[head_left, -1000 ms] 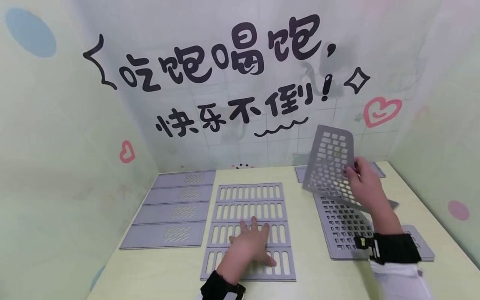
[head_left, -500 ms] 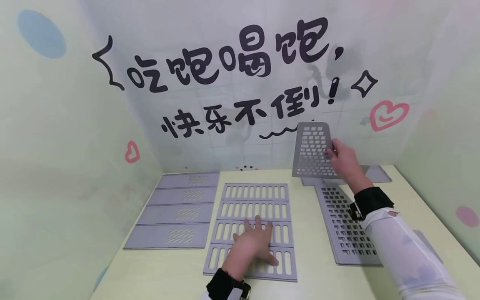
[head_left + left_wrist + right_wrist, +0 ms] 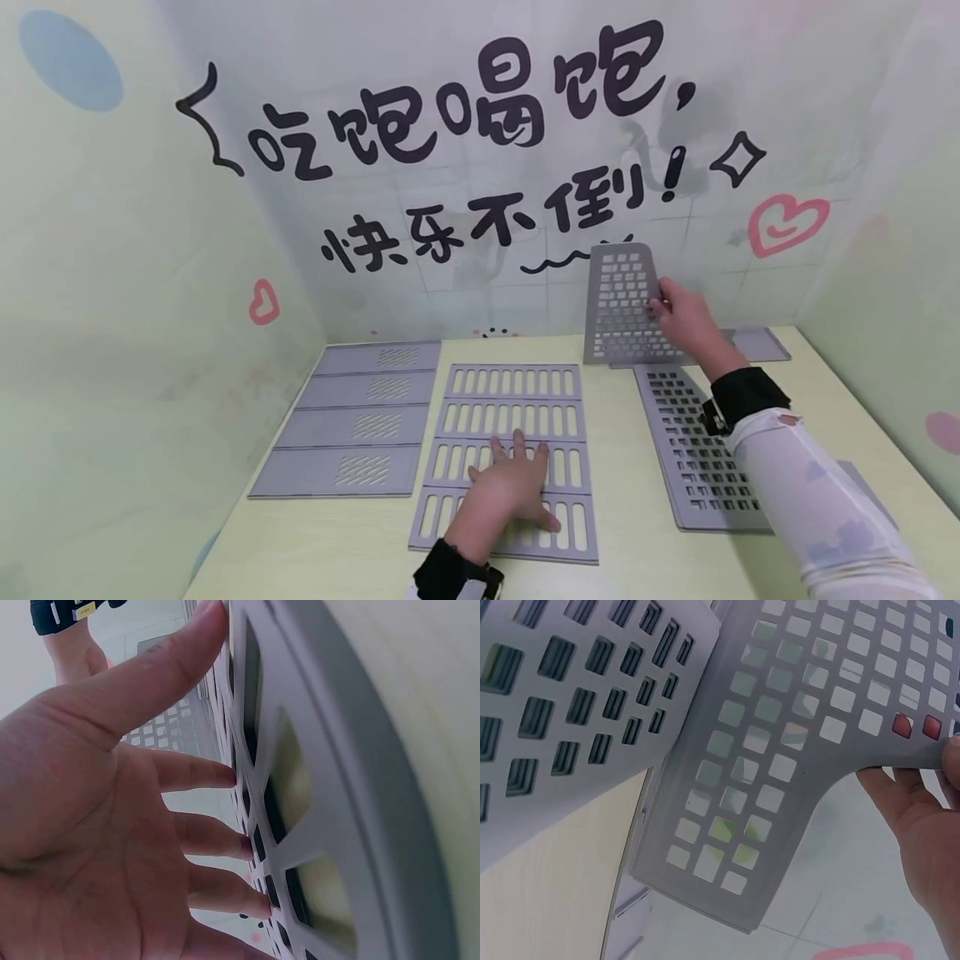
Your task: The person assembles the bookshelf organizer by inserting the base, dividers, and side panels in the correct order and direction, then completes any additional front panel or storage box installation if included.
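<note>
In the head view my left hand (image 3: 510,492) lies spread over the front part of a grey slotted panel (image 3: 513,402). The left wrist view shows its thumb and fingertips touching the panel's slotted face (image 3: 352,817), palm raised off it. My right hand (image 3: 686,321) pinches the right edge of a thin grey panel (image 3: 594,312) with square holes. This panel stands nearly upright at the back of the table, its lower edge overlapping a flat grey strip (image 3: 765,343). An L-shaped outline of the held panel (image 3: 799,795) shows in the right wrist view.
A stack of grey square-holed panels (image 3: 712,521) lies below the right forearm, with another grey piece (image 3: 870,492) partly hidden by the sleeve. At left lie several grey panels with slanted vents (image 3: 300,471). A printed wall sheet (image 3: 480,283) rises behind the table (image 3: 322,542).
My right hand has lifted the holed panel off toward the back and left, and turned it upright. Since half a second ago it has sunk slightly. My left hand stays on the slotted panel.
</note>
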A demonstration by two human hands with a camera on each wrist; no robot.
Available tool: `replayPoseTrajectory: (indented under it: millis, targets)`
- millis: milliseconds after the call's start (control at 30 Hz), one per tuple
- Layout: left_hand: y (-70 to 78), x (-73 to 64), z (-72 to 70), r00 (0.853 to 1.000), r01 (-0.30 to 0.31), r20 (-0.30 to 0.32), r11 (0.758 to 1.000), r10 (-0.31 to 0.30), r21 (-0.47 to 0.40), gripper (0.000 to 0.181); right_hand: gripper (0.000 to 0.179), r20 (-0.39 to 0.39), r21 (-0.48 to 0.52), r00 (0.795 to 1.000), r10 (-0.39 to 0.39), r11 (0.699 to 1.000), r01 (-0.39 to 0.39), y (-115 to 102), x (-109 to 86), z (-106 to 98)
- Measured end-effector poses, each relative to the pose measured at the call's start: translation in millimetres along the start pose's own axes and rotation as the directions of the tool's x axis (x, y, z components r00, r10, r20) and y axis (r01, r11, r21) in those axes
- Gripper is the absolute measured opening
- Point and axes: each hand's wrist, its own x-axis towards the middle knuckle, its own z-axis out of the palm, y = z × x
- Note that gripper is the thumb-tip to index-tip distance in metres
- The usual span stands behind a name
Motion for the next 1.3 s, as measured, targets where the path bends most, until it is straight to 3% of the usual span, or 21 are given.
replayPoseTrajectory:
  millis: [300,433,700,1033,1300]
  targets:
    - [1.5,-1.0,-1.7,1.000,0.003,0.010,1.000,-0.003,-0.014,0.119,0.023,0.072,-0.003,0.996,0.059,0.998,-0.059,-1.8,-0.8,-9.2]
    - [1.2,0.0,-1.9,1.000,0.000,0.014,1.000,0.000,-0.013,0.119,0.021,0.088,-0.001,0.995,0.050,0.999,-0.050,-0.3,-1.0,-11.2]
    - [0.7,-0.1,-1.1,1.000,-0.001,0.011,1.000,0.001,-0.011,0.118,0.017,0.048,0.018,0.999,0.010,1.000,-0.011,4.6,-3.0,-6.9]
    - [0.1,-1.6,-0.5,1.000,0.000,0.010,1.000,0.000,-0.008,0.117,0.013,-0.008,-0.003,1.000,-0.024,1.000,0.024,-8.4,-1.7,7.7]
    - [0.8,-2.4,-0.2,1.000,-0.003,0.012,1.000,0.003,-0.009,0.116,0.015,0.038,0.005,0.999,-0.017,1.000,0.017,-16.6,2.4,15.1]
